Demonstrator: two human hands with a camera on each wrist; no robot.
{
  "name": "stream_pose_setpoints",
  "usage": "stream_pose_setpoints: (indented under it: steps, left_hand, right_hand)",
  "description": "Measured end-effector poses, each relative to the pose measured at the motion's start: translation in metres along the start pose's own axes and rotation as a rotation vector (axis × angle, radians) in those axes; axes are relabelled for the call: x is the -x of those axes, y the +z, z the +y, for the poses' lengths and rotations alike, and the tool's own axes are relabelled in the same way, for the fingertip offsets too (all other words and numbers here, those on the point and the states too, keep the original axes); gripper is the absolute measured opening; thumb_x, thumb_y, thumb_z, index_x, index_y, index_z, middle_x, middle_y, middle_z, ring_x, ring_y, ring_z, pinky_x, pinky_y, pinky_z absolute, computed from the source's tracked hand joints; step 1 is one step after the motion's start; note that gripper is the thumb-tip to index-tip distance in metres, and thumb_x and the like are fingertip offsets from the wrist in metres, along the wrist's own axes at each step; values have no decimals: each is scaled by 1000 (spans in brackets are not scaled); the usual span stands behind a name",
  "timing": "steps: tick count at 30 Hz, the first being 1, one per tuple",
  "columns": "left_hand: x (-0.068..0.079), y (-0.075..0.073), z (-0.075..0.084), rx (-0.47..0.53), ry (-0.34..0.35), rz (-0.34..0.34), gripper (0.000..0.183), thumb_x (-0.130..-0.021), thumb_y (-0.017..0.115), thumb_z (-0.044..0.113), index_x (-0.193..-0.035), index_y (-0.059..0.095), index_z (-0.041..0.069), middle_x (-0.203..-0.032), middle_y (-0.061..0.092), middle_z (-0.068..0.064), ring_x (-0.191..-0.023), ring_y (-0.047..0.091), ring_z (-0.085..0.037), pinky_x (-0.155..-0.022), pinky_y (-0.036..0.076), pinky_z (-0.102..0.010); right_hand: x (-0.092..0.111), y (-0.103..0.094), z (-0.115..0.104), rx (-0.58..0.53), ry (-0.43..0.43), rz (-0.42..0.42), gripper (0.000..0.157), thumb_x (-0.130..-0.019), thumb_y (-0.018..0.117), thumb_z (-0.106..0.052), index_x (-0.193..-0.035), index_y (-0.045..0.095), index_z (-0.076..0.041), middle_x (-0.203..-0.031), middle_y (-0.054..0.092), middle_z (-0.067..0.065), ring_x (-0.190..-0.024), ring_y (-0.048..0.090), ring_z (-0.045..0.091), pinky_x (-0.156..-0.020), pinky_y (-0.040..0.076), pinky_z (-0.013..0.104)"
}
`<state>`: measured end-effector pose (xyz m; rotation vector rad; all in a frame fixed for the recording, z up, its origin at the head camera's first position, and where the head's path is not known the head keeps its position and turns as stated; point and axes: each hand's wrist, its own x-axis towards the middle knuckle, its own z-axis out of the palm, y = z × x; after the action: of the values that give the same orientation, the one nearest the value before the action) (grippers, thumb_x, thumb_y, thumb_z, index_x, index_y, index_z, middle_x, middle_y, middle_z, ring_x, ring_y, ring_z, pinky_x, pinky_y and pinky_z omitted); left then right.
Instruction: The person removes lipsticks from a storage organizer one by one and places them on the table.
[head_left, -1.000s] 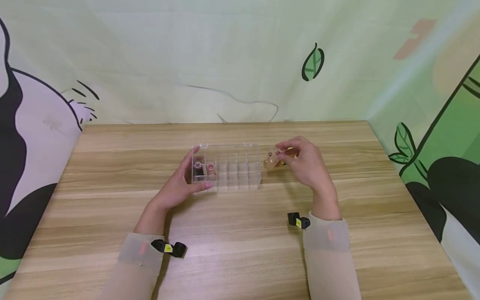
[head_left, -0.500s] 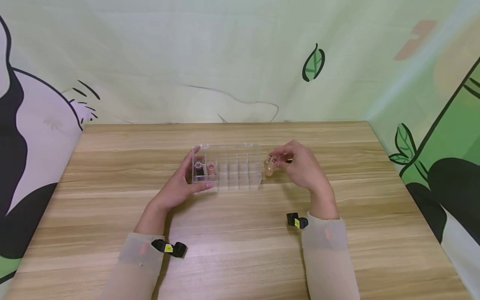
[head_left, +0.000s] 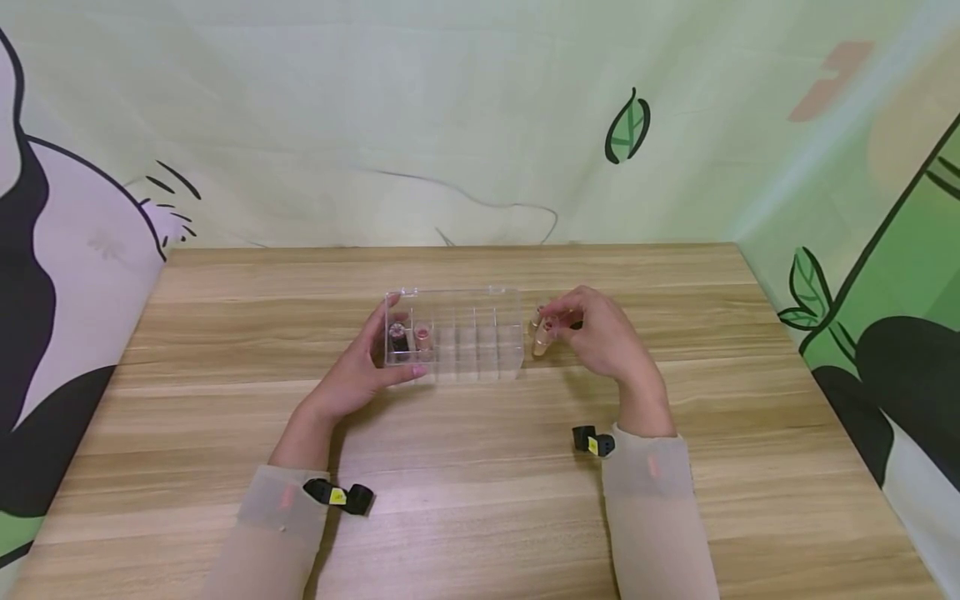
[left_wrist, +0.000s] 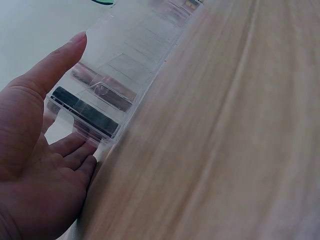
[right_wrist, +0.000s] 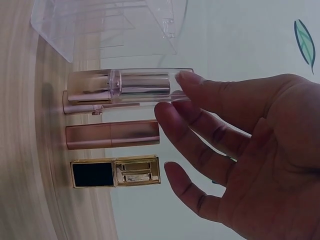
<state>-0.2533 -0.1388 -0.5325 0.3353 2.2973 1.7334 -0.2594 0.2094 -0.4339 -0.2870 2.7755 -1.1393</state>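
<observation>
While the bare left hand encloses the left end of a clear, rectangular, partitioned plastic case, as it did a second ago, the bare right hand has shifted slightly leftward and toward the viewer above the pale, wood-grained worktop. A cylindrical tube with a transparent cap and a peach-toned base has come with it. For the work in hand, the shift suggests that this tube is being singled out from its neighbours; it is outside the case, just beside its right end.

From left to right, the case's two leftmost compartments hold a dark tube with a pale-patterned top and a pink, glossy tube, with thin transparent partitions continuing beyond them. The peach-based tube shows a shiny metallic core through its cap. The right grip is narrow, thumb and fingertips pinching the capped end; whether the base touches the worktop cannot be told. The right wrist view also shows a slim, pale pink tube partly hidden behind it, a rose-gold, satin tube and a rectangular, black-and-gold tube. The left grip holds the case between thumb and fingers.
</observation>
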Motion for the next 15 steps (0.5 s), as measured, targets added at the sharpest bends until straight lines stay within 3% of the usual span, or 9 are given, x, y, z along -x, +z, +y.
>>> stream_pose_setpoints:
  steps: [15]
  left_hand:
    - [1, 0, 1, -10, 2, 0, 111, -83, 89, 30, -163, 13, 50, -164, 35, -6, -152, 34, -30, -127, 22, -57]
  right_hand:
    - [-1, 2, 2, 16, 10, -18, 22, -95, 71, -1, -115, 78, -6, -117, 68, 10, -105, 67, 29, -95, 52, 45]
